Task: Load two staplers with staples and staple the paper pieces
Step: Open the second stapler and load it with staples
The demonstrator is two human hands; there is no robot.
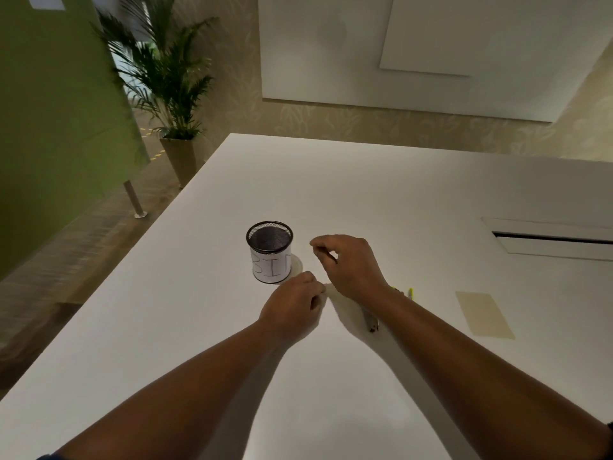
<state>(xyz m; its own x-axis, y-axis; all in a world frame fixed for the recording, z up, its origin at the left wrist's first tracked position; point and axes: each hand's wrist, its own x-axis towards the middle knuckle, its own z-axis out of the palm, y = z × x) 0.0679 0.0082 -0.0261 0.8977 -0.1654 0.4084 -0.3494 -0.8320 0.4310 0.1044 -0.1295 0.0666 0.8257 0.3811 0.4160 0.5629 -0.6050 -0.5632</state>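
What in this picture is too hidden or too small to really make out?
- Object under the right forearm: head view; the arm covers most of it, only a dark end and yellow-green tips show. Stapler or not, unclear.
- Right hand and left hand fingertips: pinched, but anything held is too small to see.
- Mesh cup: its label wraps out of sight, inside dark.

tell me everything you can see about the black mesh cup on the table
The cup is a small round holder of black wire mesh, upright and open at the top, and looks empty. White paper with handwritten letters reading BIN wraps its lower part. It stands on the white table, just left of both hands; neither touches it.
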